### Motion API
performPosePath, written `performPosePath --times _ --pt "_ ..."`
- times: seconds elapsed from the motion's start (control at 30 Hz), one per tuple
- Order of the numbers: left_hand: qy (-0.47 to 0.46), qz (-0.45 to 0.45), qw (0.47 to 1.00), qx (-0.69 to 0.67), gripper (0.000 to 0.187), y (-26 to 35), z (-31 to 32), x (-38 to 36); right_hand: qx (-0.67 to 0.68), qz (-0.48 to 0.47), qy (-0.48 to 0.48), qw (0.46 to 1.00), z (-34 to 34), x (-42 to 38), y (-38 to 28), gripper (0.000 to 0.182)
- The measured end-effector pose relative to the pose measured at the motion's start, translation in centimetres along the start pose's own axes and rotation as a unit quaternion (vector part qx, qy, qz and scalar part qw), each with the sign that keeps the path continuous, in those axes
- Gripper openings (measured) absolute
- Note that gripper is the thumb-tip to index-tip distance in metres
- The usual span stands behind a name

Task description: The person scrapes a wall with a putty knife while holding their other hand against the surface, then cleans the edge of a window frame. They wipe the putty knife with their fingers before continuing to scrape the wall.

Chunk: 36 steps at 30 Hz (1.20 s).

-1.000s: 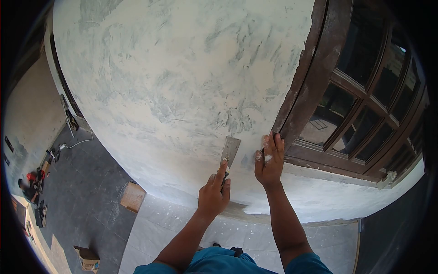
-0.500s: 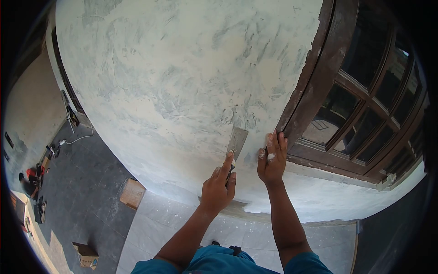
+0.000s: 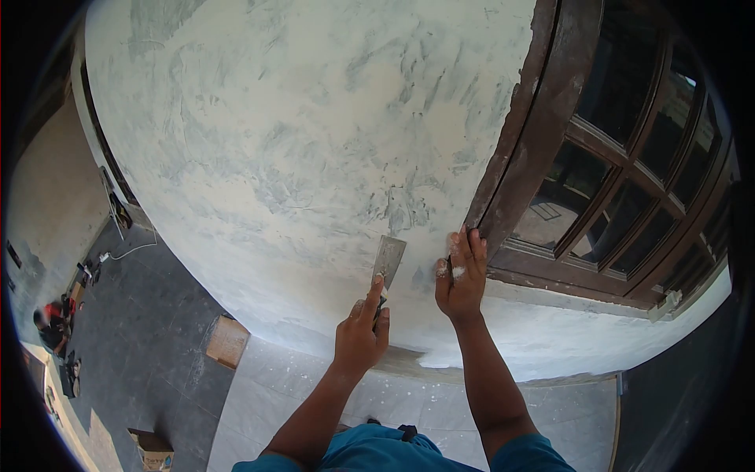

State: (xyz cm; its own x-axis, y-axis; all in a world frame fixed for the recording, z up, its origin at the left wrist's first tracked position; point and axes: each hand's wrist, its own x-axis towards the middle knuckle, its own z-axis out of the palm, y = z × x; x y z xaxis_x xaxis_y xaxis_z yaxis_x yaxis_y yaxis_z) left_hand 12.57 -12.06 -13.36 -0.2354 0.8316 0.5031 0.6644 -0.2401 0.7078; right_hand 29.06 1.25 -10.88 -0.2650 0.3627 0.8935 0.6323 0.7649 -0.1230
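Note:
A putty knife [image 3: 389, 256] lies with its flat grey blade over the patchy white wall [image 3: 275, 141]. My left hand [image 3: 361, 338] is closed around its handle, index finger stretched along the base of the blade. To the right, my right hand [image 3: 462, 282] is up by the lower corner of the brown window frame [image 3: 525, 177], its fingers together and marked with white filler. Something dark shows between thumb and fingers there; I cannot tell what it is. Grey-green smears and rough filler marks cover the wall above both hands.
Glass panes [image 3: 570, 185] fill the window at right. Below are pale, spotted floor tiles [image 3: 314, 393] and a darker floor [image 3: 149, 315]. A cardboard piece [image 3: 228, 341] and an open carton [image 3: 151, 451] lie at left. A person [image 3: 53, 326] sits at far left near a white cable [image 3: 134, 251].
My left hand and the putty knife have shifted slightly left and down in view. My right hand stays beside the window frame; the whole view has moved a little left.

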Motion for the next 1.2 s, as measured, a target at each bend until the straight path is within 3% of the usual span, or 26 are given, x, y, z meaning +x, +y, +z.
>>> performPosePath --times 0.1,0.2,0.43,0.53,0.7,0.83,1.2 --pt "0.046 0.081 0.995 0.04 0.061 0.9 -0.3 1.1 -0.009 0.016 -0.01 1.0 -0.2 0.2 -0.4 0.045" --pt "-0.003 0.022 1.0 -0.009 0.057 3.4 -1.9 2.2 -0.002 0.021 -0.008 1.0 -0.2 0.2 -0.4 0.044" --pt "0.003 0.027 1.0 -0.008 0.058 0.1 0.8 -0.3 0.015 0.018 -0.001 1.0 -0.1 0.2 -0.1 0.045" --pt "-0.014 0.008 1.0 0.001 0.058 2.5 -0.2 0.9 -0.007 0.02 -0.014 1.0 -0.2 0.0 -0.3 0.044" --pt "-0.007 0.014 1.0 -0.003 0.058 3.7 -0.8 1.6 -0.004 0.014 -0.006 1.0 0.0 0.0 -0.1 0.044" --pt "0.048 0.061 0.996 0.043 0.063 -0.5 2.1 -0.8 -0.002 0.011 -0.004 1.0 0.0 0.1 0.0 0.044" --pt "0.048 0.047 0.997 0.028 0.063 -0.6 2.4 -1.0 0.009 0.003 -0.013 1.0 -0.2 0.1 -0.3 0.045"
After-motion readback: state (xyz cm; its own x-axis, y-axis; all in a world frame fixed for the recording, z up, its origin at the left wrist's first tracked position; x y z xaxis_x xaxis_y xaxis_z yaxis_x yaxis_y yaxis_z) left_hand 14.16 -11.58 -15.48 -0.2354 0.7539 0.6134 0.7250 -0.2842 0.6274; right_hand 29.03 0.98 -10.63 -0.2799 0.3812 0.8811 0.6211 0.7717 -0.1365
